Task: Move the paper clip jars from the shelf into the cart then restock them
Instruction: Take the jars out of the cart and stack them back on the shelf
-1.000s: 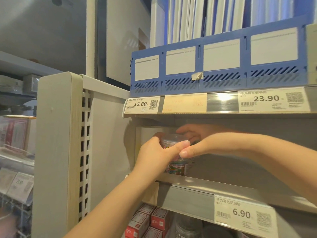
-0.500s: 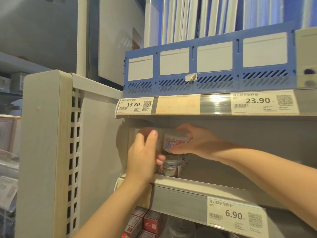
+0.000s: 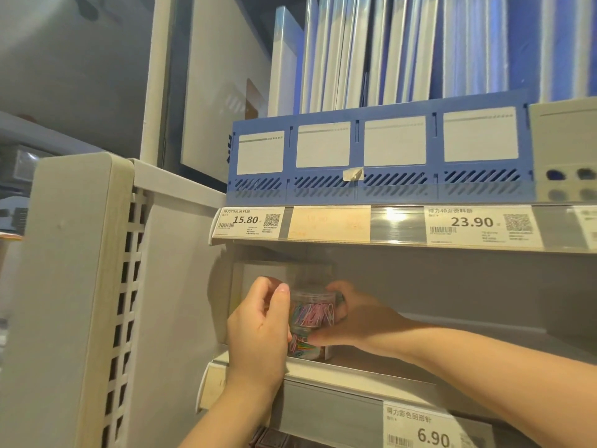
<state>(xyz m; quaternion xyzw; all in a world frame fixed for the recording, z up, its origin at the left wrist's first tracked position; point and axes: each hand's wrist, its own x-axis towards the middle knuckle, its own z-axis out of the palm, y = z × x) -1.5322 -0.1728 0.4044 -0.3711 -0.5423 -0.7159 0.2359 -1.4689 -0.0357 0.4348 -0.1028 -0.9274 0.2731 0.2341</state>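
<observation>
A clear jar of coloured paper clips (image 3: 312, 310) sits stacked on a second paper clip jar (image 3: 303, 349) at the left end of the shelf (image 3: 355, 370). My left hand (image 3: 258, 328) curls round the left side of the upper jar. My right hand (image 3: 352, 318) reaches in from the right and grips the same jar, fingers behind it and thumb at its base. The lower jar is mostly hidden by both hands. The cart is out of view.
A 6.90 price tag (image 3: 420, 430) hangs on the shelf's front rail. Above, a shelf carries a blue file rack (image 3: 371, 156) with folders, tagged 15.80 (image 3: 247, 223) and 23.90 (image 3: 481, 226). A white lattice side panel (image 3: 97, 286) stands at left.
Both hands brought the upper jar down and left onto the lower jar. The camera view shifted upward and closer.
</observation>
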